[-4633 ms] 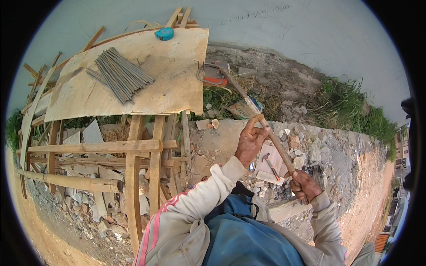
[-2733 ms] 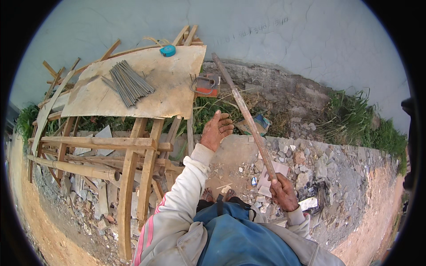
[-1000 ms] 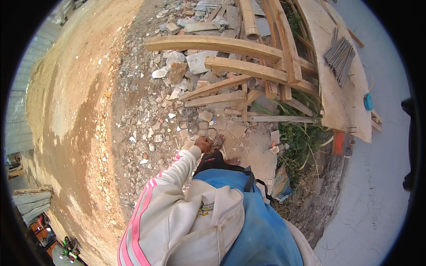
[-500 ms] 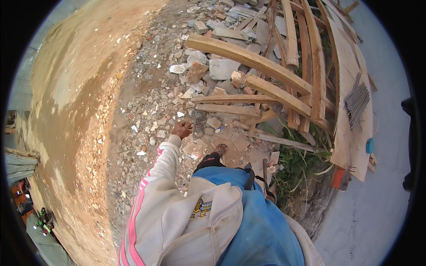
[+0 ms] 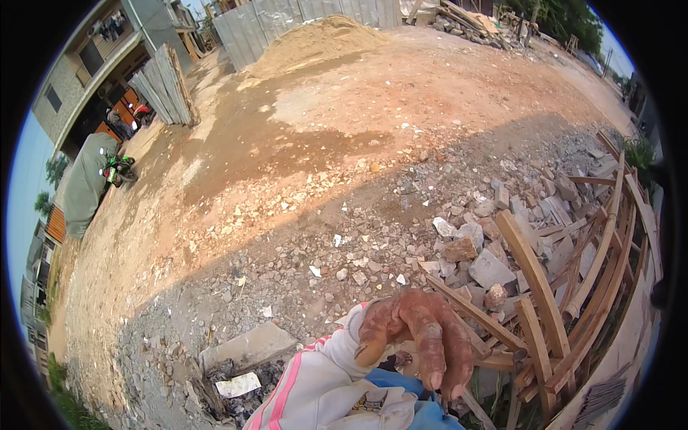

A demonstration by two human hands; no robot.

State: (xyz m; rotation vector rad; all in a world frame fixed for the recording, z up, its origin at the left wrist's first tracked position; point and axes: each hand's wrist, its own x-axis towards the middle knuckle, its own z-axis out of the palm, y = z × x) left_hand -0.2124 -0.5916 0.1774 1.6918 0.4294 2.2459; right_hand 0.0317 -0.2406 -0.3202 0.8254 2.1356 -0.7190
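My left hand [image 5: 423, 337] is raised close in front of me at the lower middle, its sleeve white with pink stripes. The fingers bend loosely downward with the thumb apart from them, and nothing shows between them. Behind it lies broken stone and brick rubble [image 5: 459, 249]. Long wooden beams [image 5: 532, 276] are piled just to the right of the hand. My right hand is out of the picture. Part of my blue clothing [image 5: 432, 416] shows under the fingers.
A board at the lower right bears a bundle of thin grey rods [image 5: 600, 398]. A concrete slab [image 5: 249, 345] lies at the lower left. Farther off are a sand heap [image 5: 322, 41], metal sheeting [image 5: 163, 87], a green motorcycle [image 5: 118, 170] and a grey-green covered vehicle [image 5: 87, 185].
My view has swung up and left, from the ground at my feet to the wider yard. My left hand has come up much closer, its fingers now loosely bent downward.
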